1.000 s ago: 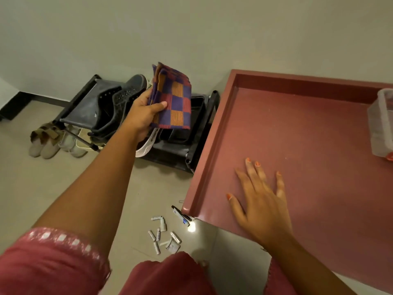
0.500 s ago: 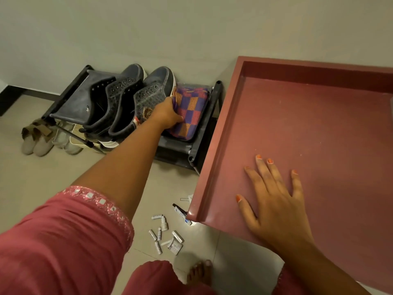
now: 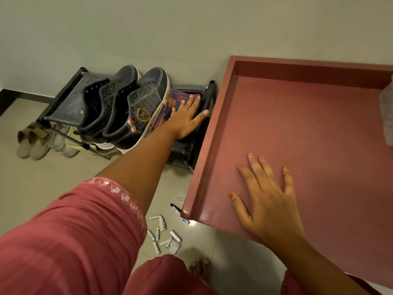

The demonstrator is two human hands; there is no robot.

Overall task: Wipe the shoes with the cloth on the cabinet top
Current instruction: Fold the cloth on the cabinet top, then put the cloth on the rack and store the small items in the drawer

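Observation:
Two dark high-top shoes (image 3: 136, 107) stand side by side on a black shoe rack (image 3: 70, 105) against the wall. A checked purple, orange and red cloth (image 3: 172, 101) lies on the rack just right of the right shoe. My left hand (image 3: 186, 118) presses flat on the cloth with fingers spread. My right hand (image 3: 268, 199) rests flat, fingers straight, on the red cabinet top (image 3: 308, 124), near its front left corner.
Pale shoes (image 3: 36, 143) sit on the floor under the rack's left end. Several small tubes and packets (image 3: 163, 235) lie scattered on the floor tiles by my foot. A clear plastic container (image 3: 387, 116) stands at the cabinet's right edge.
My left hand brought the cloth down from above the shoes onto the rack beside the right shoe, then opened from a grip to a flat press. My right hand stayed on the cabinet top.

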